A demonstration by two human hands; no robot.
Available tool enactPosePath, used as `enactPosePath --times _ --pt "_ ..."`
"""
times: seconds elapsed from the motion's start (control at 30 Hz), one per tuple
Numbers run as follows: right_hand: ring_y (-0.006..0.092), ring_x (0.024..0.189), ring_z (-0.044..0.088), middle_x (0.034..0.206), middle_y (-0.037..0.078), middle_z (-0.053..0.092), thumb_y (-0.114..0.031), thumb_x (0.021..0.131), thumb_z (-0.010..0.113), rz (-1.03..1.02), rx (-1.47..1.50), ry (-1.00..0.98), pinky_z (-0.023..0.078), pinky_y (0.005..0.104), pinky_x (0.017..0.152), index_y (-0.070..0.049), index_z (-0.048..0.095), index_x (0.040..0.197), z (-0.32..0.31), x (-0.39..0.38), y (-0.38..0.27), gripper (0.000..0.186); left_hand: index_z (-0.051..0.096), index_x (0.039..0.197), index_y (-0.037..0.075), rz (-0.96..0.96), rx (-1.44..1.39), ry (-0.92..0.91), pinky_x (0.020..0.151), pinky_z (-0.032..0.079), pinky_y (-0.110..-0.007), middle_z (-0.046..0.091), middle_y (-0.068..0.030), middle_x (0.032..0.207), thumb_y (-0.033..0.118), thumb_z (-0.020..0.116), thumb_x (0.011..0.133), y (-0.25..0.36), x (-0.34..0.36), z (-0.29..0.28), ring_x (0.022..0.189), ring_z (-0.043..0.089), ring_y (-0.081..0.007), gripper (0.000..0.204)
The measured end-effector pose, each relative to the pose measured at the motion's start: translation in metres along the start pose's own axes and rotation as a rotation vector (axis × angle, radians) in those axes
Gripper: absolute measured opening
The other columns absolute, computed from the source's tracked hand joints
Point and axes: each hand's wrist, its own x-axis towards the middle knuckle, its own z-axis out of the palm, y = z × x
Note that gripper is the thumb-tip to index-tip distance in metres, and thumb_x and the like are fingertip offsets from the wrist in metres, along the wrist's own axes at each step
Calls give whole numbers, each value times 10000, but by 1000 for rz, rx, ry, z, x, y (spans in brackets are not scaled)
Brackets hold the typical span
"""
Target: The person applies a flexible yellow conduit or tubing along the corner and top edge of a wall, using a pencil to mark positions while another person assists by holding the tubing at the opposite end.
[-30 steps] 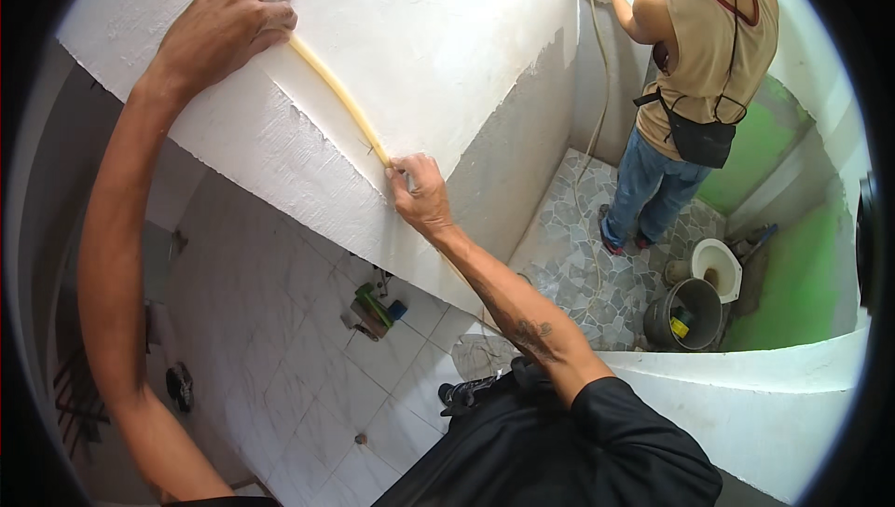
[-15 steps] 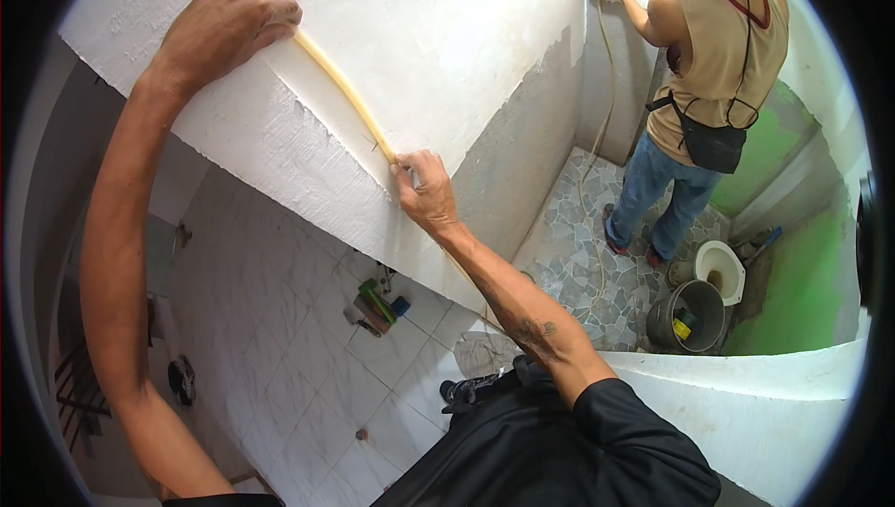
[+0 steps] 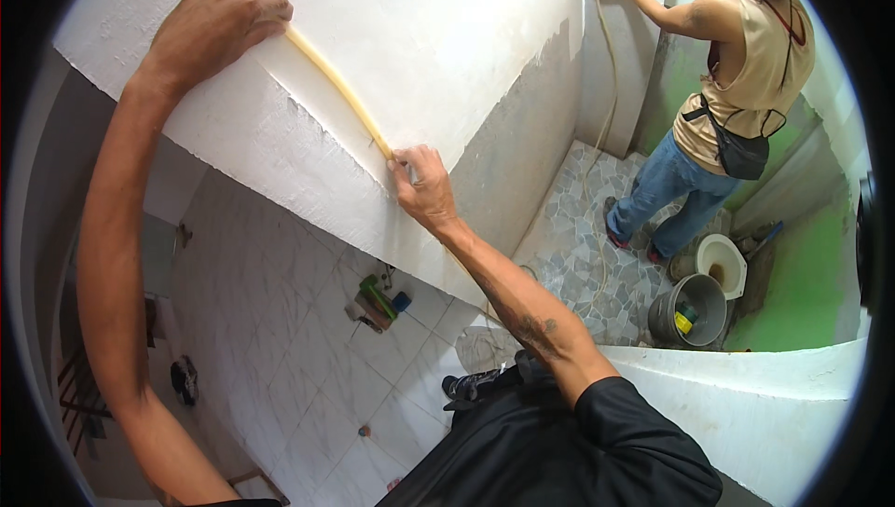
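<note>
A pale yellow flexible hose (image 3: 337, 83) runs along the edge of a white plastered wall (image 3: 270, 148). Up at the left, my left hand (image 3: 219, 18) is closed around the hose, with its fingers curled over it. Lower down, my right hand (image 3: 424, 185) pinches the same hose between thumb and fingers at the wall's edge. Beyond my right hand the hose drops behind my forearm. In the tiled room at the far right, a person (image 3: 750, 69) in a tan sleeveless top holds a length of hose (image 3: 611, 60) up against the wall with one hand.
Near the person stand a grey bucket (image 3: 687, 309) with something yellow inside and a toilet bowl (image 3: 722, 265). Below my arms, a green tool (image 3: 378, 302) and a blue item (image 3: 401, 302) lie on the marble-patterned floor (image 3: 280, 321). A white ledge (image 3: 783, 386) is at my right.
The person has shifted to the right and turned a little, with the arm stretched out farther toward the wall. My hands keep their grip on the hose, almost unmoved.
</note>
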Motion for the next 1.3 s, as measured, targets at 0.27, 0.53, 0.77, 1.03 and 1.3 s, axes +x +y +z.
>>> enactPosePath --times 0.27,0.53,0.77,1.03,1.3 --pt "296 791 554 837 121 607 -51 883 702 -25 6 15 468 421 732 -25 657 1009 1 1 3 136 755 937 117 -2 -13 3 1267 302 -464 651 -5 1252 172 751 849 -3 1 4 1204 630 -185 104" --pt "287 785 551 835 120 606 -57 885 704 -18 -7 -3 467 412 735 -20 666 1024 1 0 4 149 751 931 111 -7 -21 2 1273 292 -458 653 -9 1254 162 753 845 -3 1 3 1214 626 -190 100" --pt "288 795 552 837 116 603 -55 885 702 8 21 5 473 419 726 -29 665 1021 2 1 3 143 745 929 99 25 11 22 1275 289 -460 654 -24 1248 139 748 850 -1 2 0 1218 621 -193 88" --pt "296 804 561 834 125 609 -64 885 700 4 33 -7 480 414 741 -19 665 1005 -1 1 -4 133 742 923 95 -11 -15 -9 1274 289 -464 654 -25 1235 130 752 841 -3 0 -2 1230 610 -197 89" --pt "282 838 595 865 120 645 -64 894 712 41 -16 -35 493 397 764 -31 668 1021 -3 2 -1 138 734 907 87 -8 -43 13 1269 295 -468 651 -33 1215 116 760 826 1 3 -1 1225 607 -206 91"
